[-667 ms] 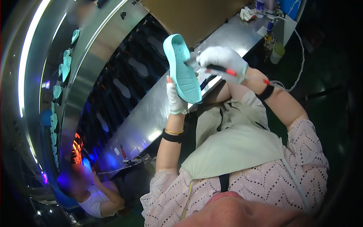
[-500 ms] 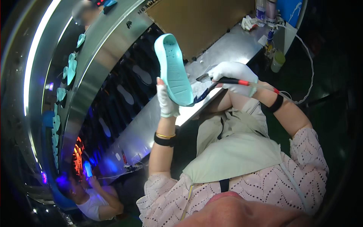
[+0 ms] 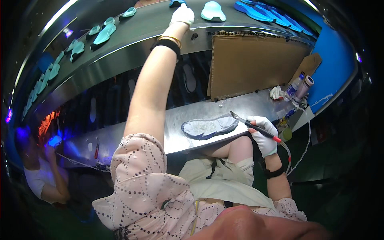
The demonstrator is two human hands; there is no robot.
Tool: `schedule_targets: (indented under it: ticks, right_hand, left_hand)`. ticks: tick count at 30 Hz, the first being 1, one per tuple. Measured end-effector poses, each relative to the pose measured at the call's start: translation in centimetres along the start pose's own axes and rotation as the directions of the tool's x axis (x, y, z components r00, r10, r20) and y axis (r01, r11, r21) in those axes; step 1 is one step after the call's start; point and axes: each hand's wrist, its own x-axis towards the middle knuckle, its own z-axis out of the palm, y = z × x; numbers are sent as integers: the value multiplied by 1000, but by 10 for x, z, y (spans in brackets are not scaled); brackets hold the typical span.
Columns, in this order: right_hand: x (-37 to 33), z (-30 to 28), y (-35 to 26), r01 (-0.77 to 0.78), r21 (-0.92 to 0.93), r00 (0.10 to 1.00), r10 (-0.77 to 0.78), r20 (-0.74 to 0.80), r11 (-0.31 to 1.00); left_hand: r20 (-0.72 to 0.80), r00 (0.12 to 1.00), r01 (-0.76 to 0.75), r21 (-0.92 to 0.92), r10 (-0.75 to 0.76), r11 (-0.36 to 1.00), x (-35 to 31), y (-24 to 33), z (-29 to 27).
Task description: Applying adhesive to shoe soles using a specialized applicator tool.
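My left hand (image 3: 182, 16), in a white fingertip-less glove, stretches out over the far belt. Its fingers are drawn together at the end of a blue shoe sole (image 3: 176, 3), partly hidden by the hand. Just to its right lies an aqua sole (image 3: 213, 11). In my gloved right hand (image 3: 264, 136) is a tube-fed brush (image 3: 258, 129) with a black handle and red bands, its bristles pointing left. Below the bristle tip, a dark-rimmed grey shoe outsole (image 3: 210, 127) lies on the metal bench with its pale inner side up.
Several aqua soles (image 3: 105, 33) line the belt (image 3: 156, 16) to the left, and blue soles (image 3: 272, 17) lie at the right. A cardboard sheet (image 3: 256, 66) stands behind the bench. Bottles (image 3: 296, 84) crowd its right end. Another person (image 3: 44, 172) works at far left.
My left hand has moved from above the bench to the belt and no longer holds the aqua sole. My right hand still has the brush. The outsole on the bench is now uncovered.
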Motion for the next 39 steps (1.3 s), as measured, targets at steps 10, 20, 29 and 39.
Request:
schedule_targets:
  ticks: [10, 20, 29, 39]
  right_hand:
    - [13, 24, 20, -222, 197, 974, 207, 94, 955]
    - [17, 56, 27, -304, 153, 945, 278, 171, 940]
    - [10, 59, 15, -375, 155, 921, 348, 178, 914]
    - [2, 51, 14, -261, 214, 965, 250, 76, 941]
  left_hand:
    - [-188, 811, 513, 683, -554, 519, -156, -173, -173]
    - [-331, 807, 519, 793, -489, 319, -192, -170, -183]
    - [-561, 755, -183, -677, -339, 712, -253, -186, -194]
    - [254, 946, 325, -730, 202, -602, -308, -41, -117]
